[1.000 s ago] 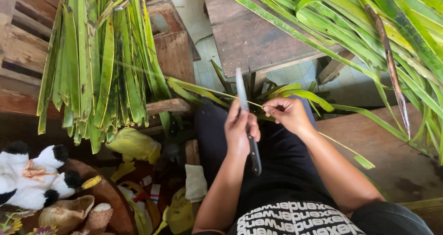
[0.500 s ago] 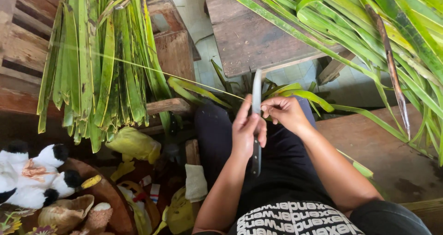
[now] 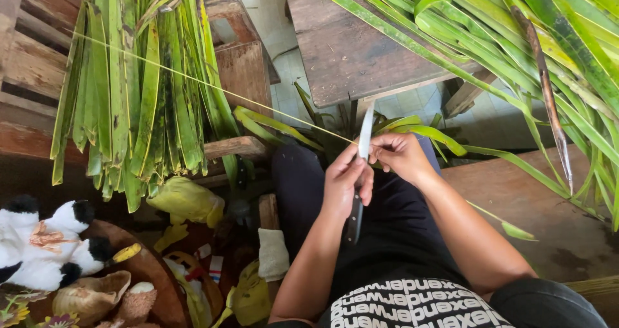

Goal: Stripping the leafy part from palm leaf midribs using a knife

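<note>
Wooden furniture and cut palm leaves surround a seated person viewed from above, with pale floor tiles [image 3: 412, 102] visible between the pieces. Left hand [image 3: 347, 183]: fingers curled shut around a knife [image 3: 358, 173], dark handle pointing down toward the lap, pale blade rising past the thumb and tilted slightly right. Right hand [image 3: 401, 155]: fingertips pinched closed on a thin leaf midrib [image 3: 193, 80], just beside the blade, the two hands nearly touching. The midrib runs as a taut pale line from the pinch up and to the left, crossing in front of a hanging bundle of leaf strips [image 3: 135, 89]; a narrow green strip [image 3: 509, 225] trails from the right wrist side down to the right over a wooden bench [image 3: 548, 218]. Both hands work above the person's lap, which is clothed in dark fabric [image 3: 400, 238]. Beyond the hands stands a worn wooden table [image 3: 342, 44], its right half covered by a heap of long green fronds [image 3: 516, 38], among them one dark brown stalk [image 3: 548, 89]. Left of the table a small wooden stool [image 3: 242, 70] stands behind the bundle. At lower left lie a black-and-white plush toy [image 3: 39, 244], a woven basket [image 3: 90, 296] and a yellow cloth [image 3: 187, 199].
</note>
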